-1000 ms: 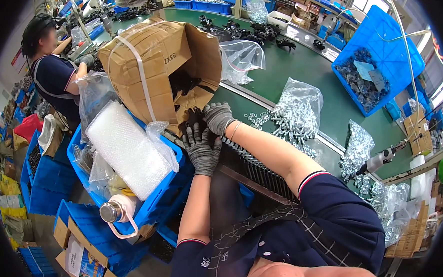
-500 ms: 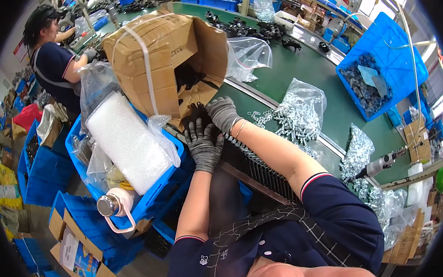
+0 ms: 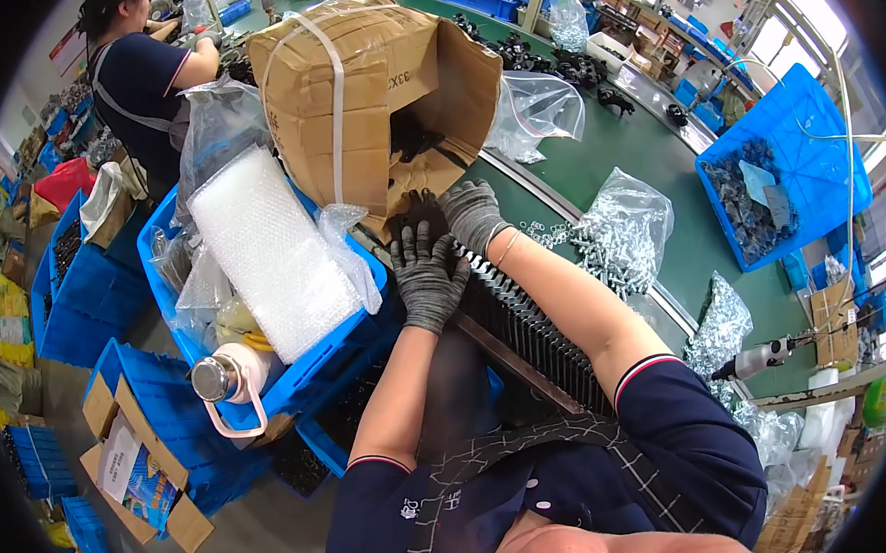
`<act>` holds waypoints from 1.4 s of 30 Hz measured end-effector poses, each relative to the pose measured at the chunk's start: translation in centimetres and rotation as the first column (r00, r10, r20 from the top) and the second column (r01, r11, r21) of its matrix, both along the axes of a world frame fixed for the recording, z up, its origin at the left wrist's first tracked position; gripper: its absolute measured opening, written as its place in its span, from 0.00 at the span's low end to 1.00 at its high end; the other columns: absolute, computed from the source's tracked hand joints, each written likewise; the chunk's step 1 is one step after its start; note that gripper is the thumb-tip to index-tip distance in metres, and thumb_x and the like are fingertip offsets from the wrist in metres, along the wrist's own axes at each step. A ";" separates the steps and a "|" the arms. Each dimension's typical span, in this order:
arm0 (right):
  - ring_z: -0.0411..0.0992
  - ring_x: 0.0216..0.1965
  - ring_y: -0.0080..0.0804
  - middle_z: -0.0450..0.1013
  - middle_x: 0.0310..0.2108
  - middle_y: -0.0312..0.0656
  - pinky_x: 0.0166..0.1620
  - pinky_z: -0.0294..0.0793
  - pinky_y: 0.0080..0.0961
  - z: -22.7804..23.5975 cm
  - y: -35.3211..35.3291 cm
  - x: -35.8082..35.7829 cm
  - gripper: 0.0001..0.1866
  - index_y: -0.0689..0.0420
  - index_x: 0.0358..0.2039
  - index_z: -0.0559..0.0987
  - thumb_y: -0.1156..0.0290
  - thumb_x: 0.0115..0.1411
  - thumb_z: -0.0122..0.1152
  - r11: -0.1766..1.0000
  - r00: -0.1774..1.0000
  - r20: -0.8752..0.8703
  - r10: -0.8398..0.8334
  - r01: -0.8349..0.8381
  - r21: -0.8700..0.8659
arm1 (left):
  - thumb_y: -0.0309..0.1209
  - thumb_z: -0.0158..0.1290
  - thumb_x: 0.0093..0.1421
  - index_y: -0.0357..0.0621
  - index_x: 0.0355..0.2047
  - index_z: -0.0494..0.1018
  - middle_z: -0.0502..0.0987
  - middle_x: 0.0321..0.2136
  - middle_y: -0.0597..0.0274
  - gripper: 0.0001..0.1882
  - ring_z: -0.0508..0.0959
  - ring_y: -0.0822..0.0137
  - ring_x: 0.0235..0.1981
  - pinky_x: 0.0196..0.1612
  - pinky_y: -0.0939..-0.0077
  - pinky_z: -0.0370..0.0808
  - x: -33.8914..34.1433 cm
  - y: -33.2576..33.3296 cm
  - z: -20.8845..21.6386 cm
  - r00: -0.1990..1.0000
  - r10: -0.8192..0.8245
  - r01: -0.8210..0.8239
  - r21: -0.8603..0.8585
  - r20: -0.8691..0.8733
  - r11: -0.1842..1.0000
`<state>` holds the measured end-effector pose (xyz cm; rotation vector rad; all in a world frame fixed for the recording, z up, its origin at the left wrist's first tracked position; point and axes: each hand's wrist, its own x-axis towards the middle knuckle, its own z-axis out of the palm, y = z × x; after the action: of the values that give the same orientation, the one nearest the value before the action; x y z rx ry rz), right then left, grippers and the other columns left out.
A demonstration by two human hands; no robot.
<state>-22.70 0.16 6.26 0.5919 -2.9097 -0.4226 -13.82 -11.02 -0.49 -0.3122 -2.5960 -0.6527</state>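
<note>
Both my hands wear grey striped gloves and are at the far end of a long row of thin black parts with bright metal along its top edge. My left hand lies there with its fingers spread. Beside it, the fingers of my right hand are bent and close together; what they grip is hidden. Dark pieces lie just beyond my fingertips, at the lower flap of a tilted cardboard box. More black parts show inside the box.
A blue crate with bubble wrap and a pink-handled bottle stands left. Right of my arm, a bag of metal bolts lies on the green table. A blue bin stands beyond. Another person works far left.
The view has shifted, so the box and table sit further right in the picture. My hands stay at the end of the row, with little change in their fingers.
</note>
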 end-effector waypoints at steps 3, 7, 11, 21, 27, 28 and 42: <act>0.73 0.45 0.36 0.78 0.38 0.39 0.44 0.67 0.38 0.0 0.2 0.3 0.12 0.50 0.38 0.80 0.64 0.54 0.57 0.999 0.999 0.023 -0.031 0.032 -0.025 | 0.51 0.53 0.53 0.53 0.49 0.75 0.61 0.62 0.49 0.25 0.54 0.46 0.65 0.67 0.46 0.41 0.0 0.0 0.1 1.000 -0.001 0.001 -0.013 0.004 1.000; 0.72 0.47 0.37 0.77 0.39 0.42 0.45 0.67 0.38 0.2 -0.2 0.1 0.14 0.53 0.40 0.78 0.65 0.54 0.56 0.984 0.969 0.189 -0.159 0.172 -0.054 | 0.52 0.53 0.54 0.54 0.49 0.74 0.61 0.62 0.50 0.26 0.53 0.47 0.66 0.67 0.45 0.41 0.0 0.1 0.2 1.000 -0.009 0.009 -0.021 -0.002 1.000; 0.71 0.48 0.39 0.76 0.40 0.46 0.45 0.67 0.39 -1.6 -0.2 1.2 0.16 0.56 0.42 0.76 0.64 0.54 0.55 0.978 0.987 -0.033 -0.158 0.152 -0.145 | 0.51 0.52 0.55 0.54 0.52 0.71 0.58 0.64 0.52 0.27 0.52 0.48 0.66 0.67 0.48 0.42 0.0 0.2 0.1 1.000 0.004 -0.004 -0.057 -0.001 0.998; 0.71 0.48 0.42 0.74 0.44 0.48 0.47 0.66 0.42 -0.2 0.2 0.8 0.17 0.57 0.45 0.74 0.65 0.56 0.52 0.979 0.981 0.134 -0.139 0.157 -0.134 | 0.53 0.51 0.54 0.54 0.53 0.71 0.58 0.64 0.51 0.29 0.51 0.47 0.67 0.67 0.47 0.40 -0.1 0.2 -0.4 1.000 0.003 -0.004 -0.072 -0.011 0.997; 0.71 0.49 0.42 0.74 0.44 0.47 0.53 0.63 0.45 -0.7 0.3 1.1 0.17 0.57 0.45 0.75 0.62 0.58 0.51 0.977 0.991 0.039 -0.128 0.133 -0.165 | 0.52 0.51 0.54 0.53 0.52 0.71 0.57 0.64 0.52 0.28 0.50 0.47 0.67 0.67 0.47 0.40 -0.1 0.0 -0.2 1.000 0.001 0.001 -0.073 0.024 0.997; 0.71 0.49 0.42 0.74 0.44 0.47 0.53 0.63 0.45 -0.6 0.2 1.0 0.17 0.57 0.45 0.75 0.62 0.58 0.51 0.977 0.991 0.043 -0.129 0.135 -0.165 | 0.52 0.51 0.54 0.53 0.53 0.71 0.57 0.64 0.52 0.29 0.50 0.47 0.67 0.67 0.47 0.40 0.1 0.0 -0.3 1.000 -0.002 0.003 -0.065 0.016 0.998; 0.67 0.55 0.42 0.73 0.49 0.45 0.59 0.59 0.46 0.8 1.4 1.2 0.19 0.51 0.48 0.75 0.54 0.63 0.49 0.945 0.946 0.242 -0.215 0.264 -0.193 | 0.54 0.49 0.56 0.55 0.60 0.65 0.56 0.65 0.55 0.34 0.49 0.49 0.67 0.68 0.50 0.39 -0.3 -0.1 -1.4 0.999 0.032 -0.027 -0.170 0.027 0.985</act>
<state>-21.54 1.58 7.06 0.2625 -3.1926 -0.0525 -14.16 -11.15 -1.94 -0.3181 -2.6844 -0.4297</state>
